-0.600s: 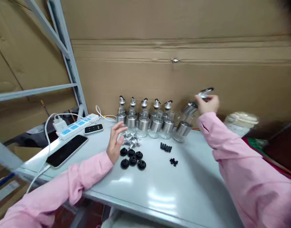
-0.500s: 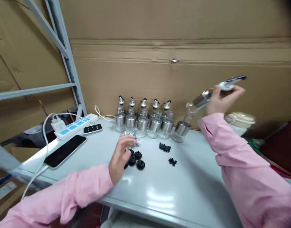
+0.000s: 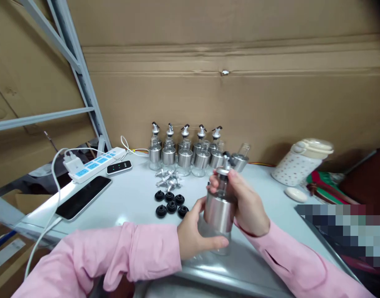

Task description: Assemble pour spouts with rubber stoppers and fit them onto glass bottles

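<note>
Both hands hold one glass oil bottle with a steel sleeve [image 3: 217,211] upright just above the white table [image 3: 127,198]. My left hand [image 3: 194,234] wraps round its glass base. My right hand [image 3: 247,205] is closed on its neck and pourer top. Behind it, a row of several finished bottles [image 3: 185,151] with spouts stands along the cardboard wall, and one bottle without a spout [image 3: 240,159] stands at the row's right end. Loose metal spouts [image 3: 168,178] and black rubber stoppers [image 3: 171,203] lie in front of the row.
A power strip [image 3: 93,163], a remote [image 3: 119,167] and a phone [image 3: 82,196] on a white cable lie at the left. A spotted cream jug [image 3: 301,163] and a small white oval object [image 3: 296,193] are at the right. A grey shelf frame [image 3: 81,82] rises at the left.
My right hand brought the bottle from the far right down to the front centre. My left hand left the stoppers and took hold of the bottle's base. The view shifted slightly left.
</note>
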A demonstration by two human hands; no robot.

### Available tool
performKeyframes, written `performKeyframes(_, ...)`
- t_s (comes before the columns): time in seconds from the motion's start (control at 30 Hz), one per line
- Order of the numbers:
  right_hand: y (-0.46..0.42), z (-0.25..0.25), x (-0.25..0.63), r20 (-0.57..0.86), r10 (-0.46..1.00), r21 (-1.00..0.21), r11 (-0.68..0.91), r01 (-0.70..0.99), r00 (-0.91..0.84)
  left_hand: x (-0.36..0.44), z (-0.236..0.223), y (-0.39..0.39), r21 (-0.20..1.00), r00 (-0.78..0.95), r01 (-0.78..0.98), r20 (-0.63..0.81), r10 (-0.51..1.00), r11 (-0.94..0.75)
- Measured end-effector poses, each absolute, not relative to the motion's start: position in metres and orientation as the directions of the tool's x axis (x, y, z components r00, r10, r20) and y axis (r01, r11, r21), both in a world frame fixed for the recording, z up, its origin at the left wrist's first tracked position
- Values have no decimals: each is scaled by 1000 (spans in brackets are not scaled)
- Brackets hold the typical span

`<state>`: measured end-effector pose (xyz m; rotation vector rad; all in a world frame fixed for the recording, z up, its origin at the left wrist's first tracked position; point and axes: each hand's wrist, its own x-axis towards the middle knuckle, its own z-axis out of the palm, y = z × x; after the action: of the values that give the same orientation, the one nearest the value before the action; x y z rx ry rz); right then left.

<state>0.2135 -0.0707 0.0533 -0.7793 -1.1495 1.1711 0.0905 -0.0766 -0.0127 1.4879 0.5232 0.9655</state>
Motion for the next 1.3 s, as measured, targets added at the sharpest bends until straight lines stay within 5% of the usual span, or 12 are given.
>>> performKeyframes(0.13,-84,50,206,292,938,-942,248,-228,-187,92,-7,-73,976,645,-215,123,754,24)
performKeyframes(0.7,-102,34,197,543,832,-839,530,-124,-113,86,-2,-80,992,751,-122,79,656,19)
performKeyframes(1.3,-74,63,212,223,974,-892,213,-399,22,86,-5,-77,998,706,-69,59,705,-15)
